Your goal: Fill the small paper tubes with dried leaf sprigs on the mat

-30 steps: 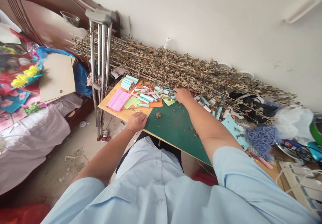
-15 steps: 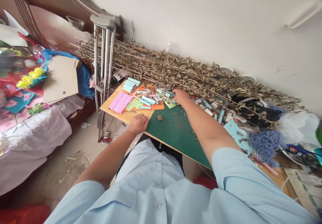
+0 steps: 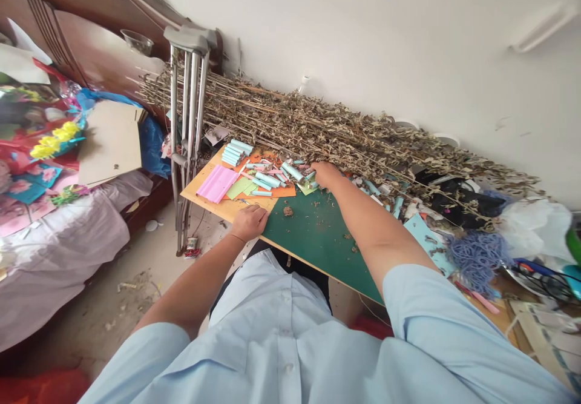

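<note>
My left hand [image 3: 249, 222] rests with curled fingers on the near edge of the wooden table [image 3: 222, 210]; nothing shows in it. Further off, my right hand [image 3: 324, 175] reaches to the right end of a pile of light blue paper rolls [image 3: 293, 172], beside the dried plants. Its fingertips are too small and partly hidden to tell what they hold. Several blue rolls [image 3: 236, 152] lie side by side at the back left of the table. In front of them is a folded pink paper [image 3: 216, 183], next to green paper [image 3: 240, 187] and orange paper [image 3: 284, 192].
Long dried plant stems [image 3: 318, 119] lie along the wall. Metal crutches [image 3: 193, 101] stand left of the table. A green mat [image 3: 318, 240] bears a brown clump [image 3: 287, 211]. Blue yarn [image 3: 480, 261] and a white plastic bag [image 3: 535, 225] are at the right.
A blue roll beside my right hand has shifted and now lies slanted over the pile. My right hand has barely moved; my left hand stays where it was.
</note>
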{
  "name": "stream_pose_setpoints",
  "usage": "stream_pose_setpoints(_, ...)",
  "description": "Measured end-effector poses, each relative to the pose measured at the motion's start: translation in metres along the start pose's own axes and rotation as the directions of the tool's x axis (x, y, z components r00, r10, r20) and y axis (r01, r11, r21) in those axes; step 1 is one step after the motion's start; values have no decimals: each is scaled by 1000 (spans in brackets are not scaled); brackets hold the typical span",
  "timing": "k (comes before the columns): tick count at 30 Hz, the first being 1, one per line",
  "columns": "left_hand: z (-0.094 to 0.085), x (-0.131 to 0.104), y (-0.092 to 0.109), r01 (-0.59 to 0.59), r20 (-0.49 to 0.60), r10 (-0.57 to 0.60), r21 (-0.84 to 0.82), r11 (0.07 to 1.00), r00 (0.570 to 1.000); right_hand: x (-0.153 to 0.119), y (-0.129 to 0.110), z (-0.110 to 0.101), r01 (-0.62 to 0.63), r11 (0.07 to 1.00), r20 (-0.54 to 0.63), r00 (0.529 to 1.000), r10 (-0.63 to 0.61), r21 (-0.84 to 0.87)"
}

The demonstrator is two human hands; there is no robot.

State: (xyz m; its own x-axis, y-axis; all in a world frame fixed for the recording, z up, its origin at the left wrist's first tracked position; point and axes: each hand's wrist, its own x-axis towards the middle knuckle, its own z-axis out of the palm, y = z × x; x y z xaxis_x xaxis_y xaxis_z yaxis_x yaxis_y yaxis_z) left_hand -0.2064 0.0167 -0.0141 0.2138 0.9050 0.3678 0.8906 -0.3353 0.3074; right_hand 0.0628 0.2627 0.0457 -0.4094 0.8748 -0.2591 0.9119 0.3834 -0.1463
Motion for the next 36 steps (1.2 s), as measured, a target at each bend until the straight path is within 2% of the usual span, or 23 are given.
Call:
stream_pose_setpoints(7, 0, 0, 0, 15, 10, -15, -17, 1000, 1000, -16, 8, -12, 75, 975, -206, 978, -31, 209)
stream_pose_setpoints(10, 2, -1, -1, 14, -1, -14, -29, 999, 1000, -39, 10, -20, 93, 937, -268, 963, 0, 336)
stream_pose_setpoints(13, 5, -2, -3, 12, -19, -13, -52, 999, 1000, -75, 11, -18, 202, 900, -326, 943, -72, 386)
stream_pose_setpoints(16, 7, -1, -4, 8, -24, -9, -61, 998, 1000, -113, 13, -1, 369, 879, -291, 914, -284, 303)
stream_pose_setpoints(18, 7, 0, -3, 6, -20, -7, -61, 998, 1000, -133, 15, 14, 417, 883, -212, 903, -374, 215)
stream_pose_setpoints(22, 5, 1, -1, 3, -13, -3, -41, 999, 1000, -147, 22, 29, 355, 927, -132, 931, -339, 119)
stream_pose_setpoints(26, 4, 1, 0, 3, -1, -3, -15, 1000, 1000, -125, 12, 16, 326, 937, -182, 936, -300, 130)
stream_pose_setpoints(31, 3, 0, 1, 14, 10, -13, -37, 999, 1000, -56, -23, -3, 277, 923, -258, 943, -209, 265)
stream_pose_setpoints(34, 1, 1, 2, 25, 16, -24, -60, 998, 1000, -11, -37, -5, 207, 947, -213, 964, -156, 244)
stream_pose_setpoints(36, 0, 1, 2, 29, 17, -28, -63, 998, 999, 11, -38, -7, 136, 977, -132, 985, -114, 165)
